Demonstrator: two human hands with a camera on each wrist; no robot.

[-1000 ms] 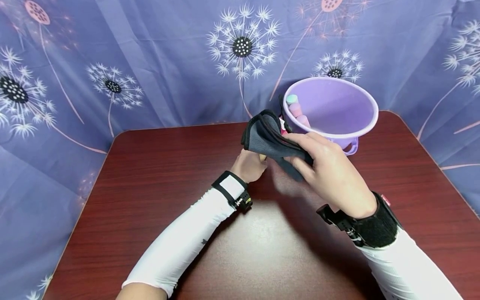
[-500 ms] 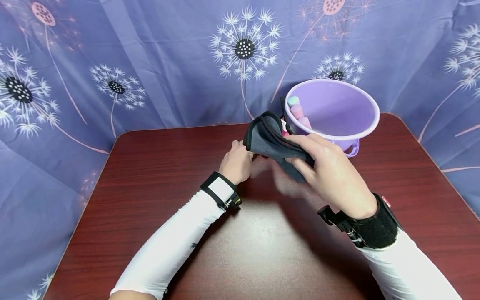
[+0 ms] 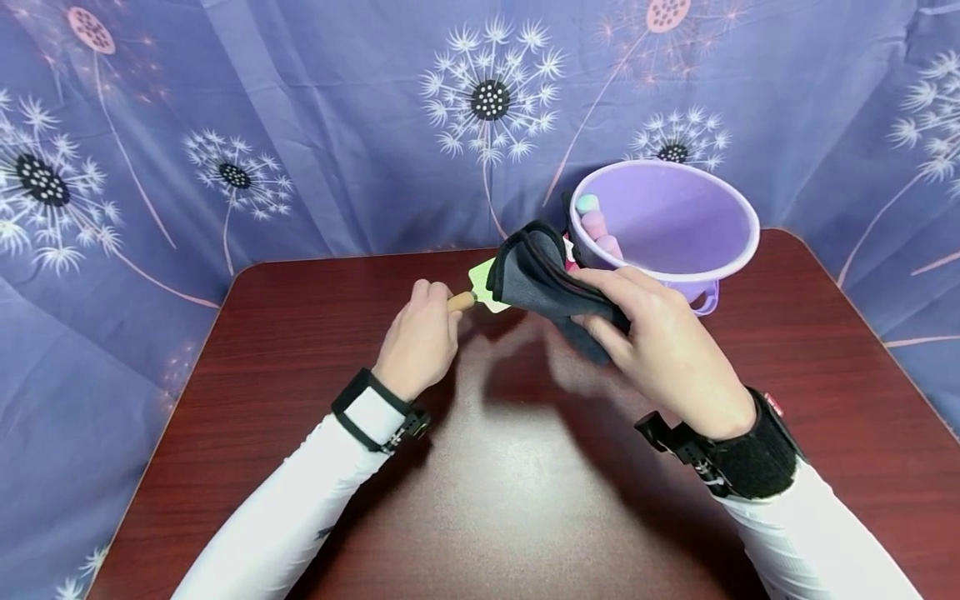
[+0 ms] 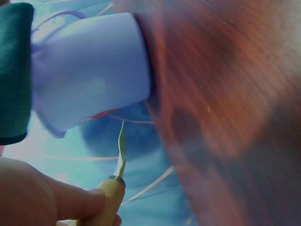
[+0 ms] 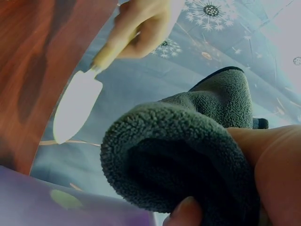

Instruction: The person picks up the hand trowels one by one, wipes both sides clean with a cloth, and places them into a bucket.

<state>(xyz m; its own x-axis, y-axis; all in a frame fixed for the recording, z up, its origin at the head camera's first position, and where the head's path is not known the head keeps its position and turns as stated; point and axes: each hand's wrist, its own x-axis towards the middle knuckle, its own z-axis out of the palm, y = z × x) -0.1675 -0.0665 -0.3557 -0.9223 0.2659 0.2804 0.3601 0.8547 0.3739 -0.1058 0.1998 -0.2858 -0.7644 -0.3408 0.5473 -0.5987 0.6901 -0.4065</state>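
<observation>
My left hand (image 3: 420, 337) grips the wooden handle of a small trowel (image 5: 77, 106). Its pale green blade points toward the purple bucket (image 3: 742, 250), partly behind the cloth in the head view. The right hand (image 3: 667, 350) pinches a folded dark grey cloth (image 3: 536, 279) with black edging, held up in front of the bucket's left side. Fuzzy pile and a rolled fold of this cloth fill much of the right wrist view. In the left wrist view the trowel's blade shows edge-on, above the left thumb.
Several pastel sticks (image 3: 594, 223) resembling sidewalk chalk lean inside the bucket's left rim. A pink-and-white item (image 3: 569, 252) shows partly beside the bucket, behind the cloth. A dandelion-print curtain (image 3: 337, 125) hangs behind the dark red wooden table (image 3: 300, 333).
My left hand has moved left and toward me, out from behind the cloth, bringing the trowel into view. The right hand and cloth have stayed almost still.
</observation>
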